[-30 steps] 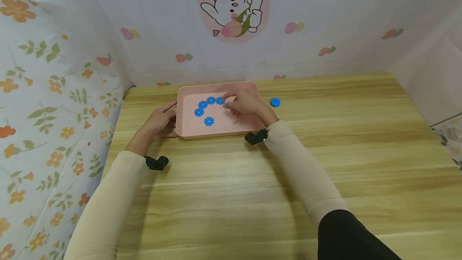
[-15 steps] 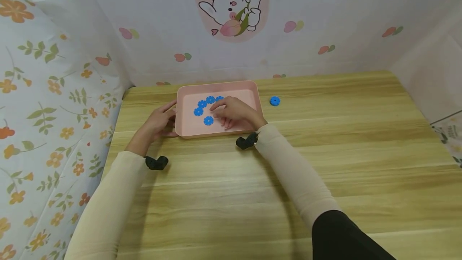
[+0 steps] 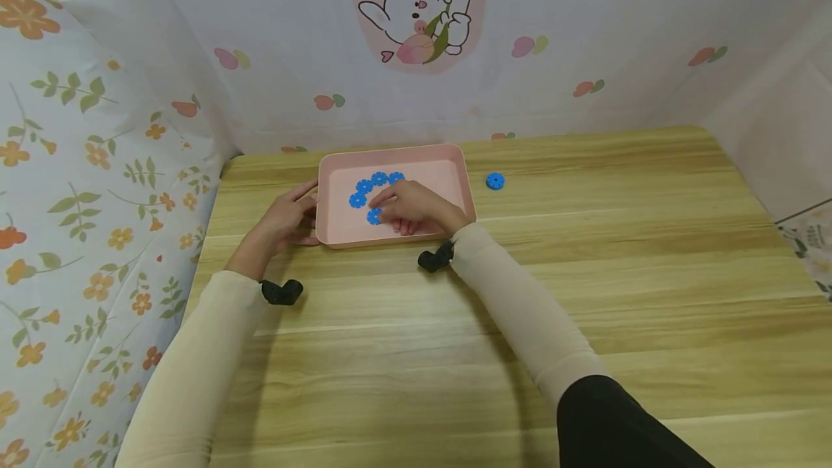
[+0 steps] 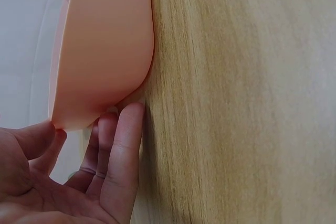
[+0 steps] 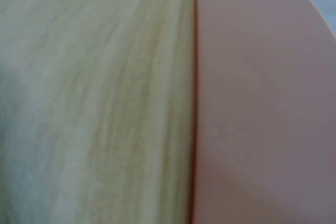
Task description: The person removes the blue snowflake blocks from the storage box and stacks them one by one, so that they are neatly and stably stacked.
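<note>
Against the left side of the pink tray (image 3: pixel 328 238) my left hand (image 3: pixel 289 219) rests, its fingertips (image 4: pixel 130 113) on the wall and its thumb at the rim in the left wrist view. My right hand (image 3: pixel 416 206) is inside the tray, over its middle. Its index finger and thumb are spread around a loose blue notched disc (image 3: pixel 373 216), the thumb overlapping the disc's right edge. Behind it, several like blue discs lie in a curved row, among them a left end disc (image 3: pixel 357 200) and a right end disc (image 3: pixel 396 178).
Another blue notched disc piece (image 3: pixel 495 180), thicker-looking, lies on the wooden table (image 3: pixel 585 237) right of the tray. A patterned white cloth (image 3: pixel 273 35) hangs behind the table and on the left. In the right wrist view the tray's outer wall (image 5: pixel 262 103) stands at the right.
My right hand has moved from the right end of the curved row, left and toward me, to the loose disc. The left hand stays at the tray.
</note>
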The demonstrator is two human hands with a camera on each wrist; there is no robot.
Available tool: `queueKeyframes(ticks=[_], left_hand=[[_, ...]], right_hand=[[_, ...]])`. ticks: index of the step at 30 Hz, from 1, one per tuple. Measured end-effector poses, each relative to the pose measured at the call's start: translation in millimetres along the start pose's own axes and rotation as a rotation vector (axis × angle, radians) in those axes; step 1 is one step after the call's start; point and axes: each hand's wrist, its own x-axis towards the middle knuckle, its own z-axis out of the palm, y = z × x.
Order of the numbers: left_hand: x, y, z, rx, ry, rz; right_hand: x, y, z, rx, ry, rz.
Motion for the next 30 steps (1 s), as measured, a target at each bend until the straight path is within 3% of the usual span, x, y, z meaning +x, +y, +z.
queueKeyframes(ticks=[10, 22, 30], left_hand=[[0.3, 0.8, 0.3, -0.002, 0.0, -0.003], [0.8, 0.1, -0.4, 0.01, 0.0, -0.005], [-1.3, 1.8, 0.3, -0.015, -0.005, -0.016]], right_hand=[[3, -5, 0, -0.178, 0.025, 0.01], [0, -11, -9, -0.093, 0.079, 0.024], [-14, -6, -26, 0.092, 0.209, 0.026]])
